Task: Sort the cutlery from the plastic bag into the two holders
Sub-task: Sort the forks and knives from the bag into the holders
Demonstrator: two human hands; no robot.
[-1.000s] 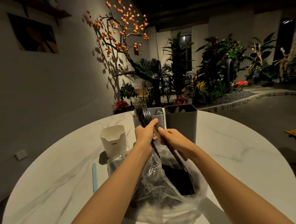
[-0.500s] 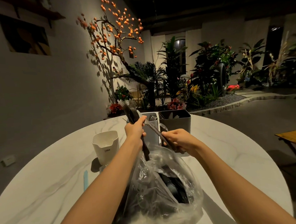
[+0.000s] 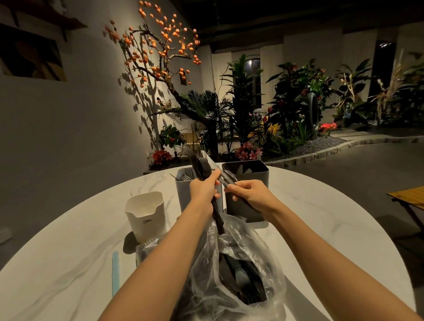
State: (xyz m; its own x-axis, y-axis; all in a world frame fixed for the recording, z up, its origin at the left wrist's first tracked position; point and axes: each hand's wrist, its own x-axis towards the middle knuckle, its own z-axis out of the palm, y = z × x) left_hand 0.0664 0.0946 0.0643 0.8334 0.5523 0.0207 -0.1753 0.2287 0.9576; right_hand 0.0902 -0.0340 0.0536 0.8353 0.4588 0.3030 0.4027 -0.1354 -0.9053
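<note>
My left hand point(image 3: 204, 191) grips a bundle of dark forks point(image 3: 199, 164), tines up, their handles hanging down toward the bag. My right hand point(image 3: 251, 195) pinches the handle of a knife point(image 3: 219, 171) that slants up-left against the bundle. Both hands are in front of the two holders: a light grey holder point(image 3: 183, 193) on the left with forks inside, and a dark grey holder point(image 3: 262, 179) on the right with cutlery inside. A clear plastic bag point(image 3: 236, 269) with several dark pieces lies near me on the table.
A white paper cup point(image 3: 145, 216) stands left of the holders on the round white marble table point(image 3: 320, 228). A light blue strip point(image 3: 115, 273) lies at the near left. A wooden bench point(image 3: 419, 202) stands to the right. Plants fill the background.
The knife in my right hand has slid up and left against the fork bundle. Both hands stay in front of the holders while the view has shifted slightly.
</note>
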